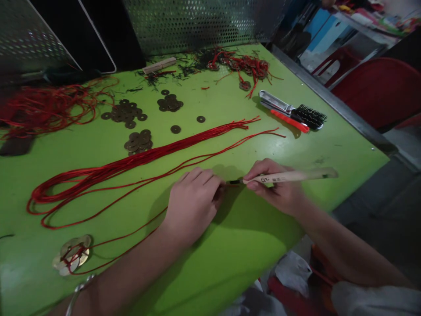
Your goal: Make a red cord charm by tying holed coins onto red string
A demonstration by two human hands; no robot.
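My left hand point(194, 206) rests low over the table, fingers closed on the end of a thin red cord point(131, 230). That cord runs back under my left forearm to a cluster of brass coins point(74, 254) tied together at lower left. My right hand point(278, 186) grips a tool with a pale, printed wooden handle point(289, 176). Its dark, narrow tip point(234, 181) points left, close to my left fingertips and the cord end. Whether the tip is bristle or metal, I cannot tell. Above my hands lies a looped bundle of red cords point(151, 153).
Loose coins point(126, 112) lie in several piles on the green table point(230, 245). Tangled red cord point(55, 105) sits at far left, finished-looking corded coins point(245, 66) at the back. A hairbrush point(309, 116) lies at right. Behind stands a perforated metal panel point(197, 22); a red chair point(381, 92) is beyond.
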